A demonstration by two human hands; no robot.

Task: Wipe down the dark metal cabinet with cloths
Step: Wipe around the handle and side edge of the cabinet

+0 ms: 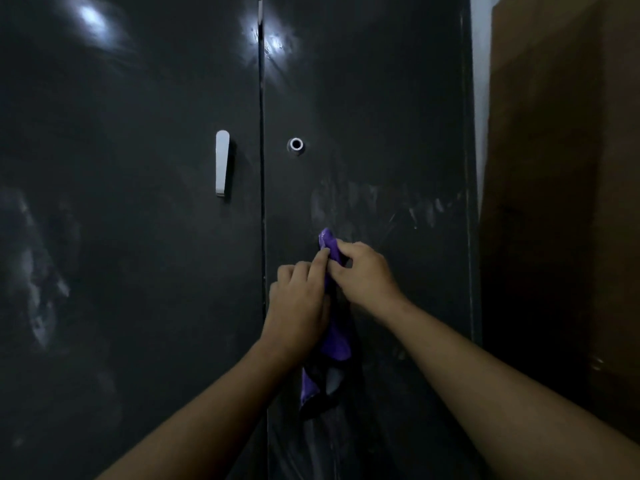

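We face the cabinet [138, 271], its two dark doors meeting at a vertical seam. We see a pale handle [222, 162] upright on the left door beside the seam, a round lock [296, 144] on the right door, and whitish smears [363, 202] below the lock. Glare shows near the top.

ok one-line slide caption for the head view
Left hand and right hand hold a purple cloth in front of the dark cabinet's right door.
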